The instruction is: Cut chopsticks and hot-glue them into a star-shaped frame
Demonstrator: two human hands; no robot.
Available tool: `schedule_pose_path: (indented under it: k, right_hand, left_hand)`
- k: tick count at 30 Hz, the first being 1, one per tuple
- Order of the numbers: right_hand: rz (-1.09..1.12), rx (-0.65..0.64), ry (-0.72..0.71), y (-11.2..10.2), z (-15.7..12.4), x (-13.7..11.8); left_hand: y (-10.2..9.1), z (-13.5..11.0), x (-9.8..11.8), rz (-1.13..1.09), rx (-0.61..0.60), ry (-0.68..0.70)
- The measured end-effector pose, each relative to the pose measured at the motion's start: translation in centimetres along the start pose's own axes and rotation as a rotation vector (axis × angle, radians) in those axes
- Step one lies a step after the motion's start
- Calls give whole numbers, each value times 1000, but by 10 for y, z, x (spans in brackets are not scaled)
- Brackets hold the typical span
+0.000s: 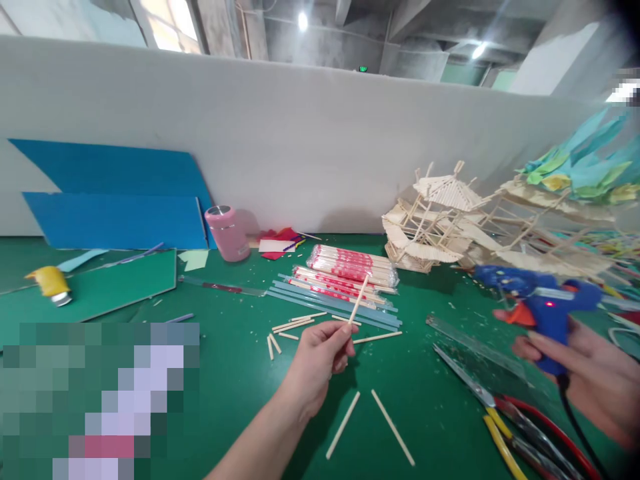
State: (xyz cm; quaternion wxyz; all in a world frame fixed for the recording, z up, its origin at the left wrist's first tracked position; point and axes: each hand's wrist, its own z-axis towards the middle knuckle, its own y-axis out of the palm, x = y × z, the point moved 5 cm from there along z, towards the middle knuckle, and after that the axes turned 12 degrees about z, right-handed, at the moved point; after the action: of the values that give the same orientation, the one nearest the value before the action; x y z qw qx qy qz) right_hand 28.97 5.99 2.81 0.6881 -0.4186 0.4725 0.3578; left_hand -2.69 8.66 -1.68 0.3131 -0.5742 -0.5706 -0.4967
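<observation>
Between the thumb and fingers of my left hand (325, 357) is a thin wooden stick (359, 298), tilted up to the right. My right hand (575, 363) is wrapped round the handle of a blue hot glue gun (547, 307), whose nozzle points left and whose small red light is lit. Below my left hand two sticks, a left one (343, 425) and a right one (393, 427), lie slanted apart on the green table. Several short cut sticks (293, 325) lie just beyond that hand.
Pliers (545, 427) and scissors (467, 380) lie at the right, by a clear ruler (475, 347). Behind are glue sticks (330, 300), wrapped stick bundles (353, 263), a pink flask (227, 233) and a stick-built pavilion model (430, 227). Blue boards (120, 220) lean on the white partition (300, 147).
</observation>
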Motion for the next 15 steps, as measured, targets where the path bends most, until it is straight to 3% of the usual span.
schedule_pose_path:
  k: [2,5,10,15]
  right_hand:
    - [100,-143,113,21,-16,3]
    - [96,-222,202,46,-36,5]
    - [87,-387,124,79,-60,-1]
    - [-152,-436,-6,80,-71,12]
  left_hand:
    - [0,-1,-1,-18,-30,-17]
    - [-1,-2,-1,-70,-72,-35]
    - [-4,-4,-1,-173,-122,-86]
    - [-5,-7,1,-255,-147,-77]
